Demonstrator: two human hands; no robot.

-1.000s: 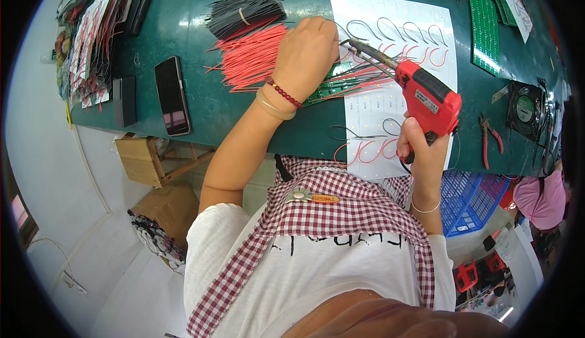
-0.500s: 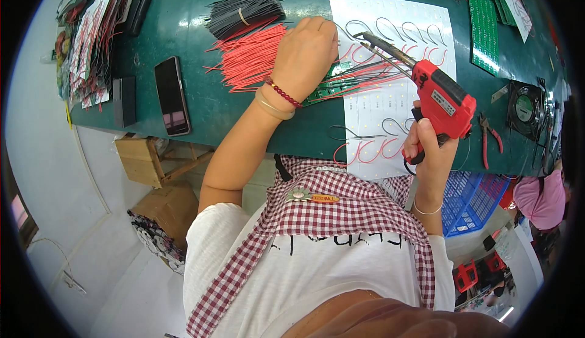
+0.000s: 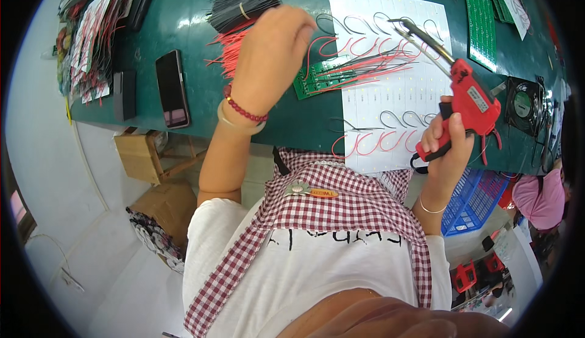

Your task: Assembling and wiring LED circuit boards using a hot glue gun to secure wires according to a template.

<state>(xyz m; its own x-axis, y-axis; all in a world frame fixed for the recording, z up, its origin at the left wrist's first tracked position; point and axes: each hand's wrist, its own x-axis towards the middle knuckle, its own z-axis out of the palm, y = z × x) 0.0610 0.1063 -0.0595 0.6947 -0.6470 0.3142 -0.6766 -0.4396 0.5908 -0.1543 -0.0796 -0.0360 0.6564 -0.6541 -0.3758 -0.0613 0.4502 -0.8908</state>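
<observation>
My right hand (image 3: 450,140) is wrapped round the handle of a red soldering gun (image 3: 472,100), whose metal tip reaches up and left over a white panel (image 3: 396,103). Curled black and red wires stand along the panel in rows. Left of it, my left hand (image 3: 271,52) hovers over a bundle of red wires (image 3: 230,55), its fingers bent together; whatever they hold, if anything, is hidden. A black wire bundle (image 3: 244,6) tied with a band lies just beyond. Green circuit boards (image 3: 311,81) with loose red and black wires on them overlap the panel's left edge.
A phone (image 3: 172,91) and a dark box (image 3: 124,96) lie at the left, near wired panels (image 3: 94,39). More green boards (image 3: 480,27) are at the far right, with a small fan (image 3: 525,108) nearer. Below the table edge stands a blue crate (image 3: 472,201).
My left hand has drawn back leftward from the panel to over the red wires. My right hand has carried the soldering gun to the right. The panel has shifted slightly.
</observation>
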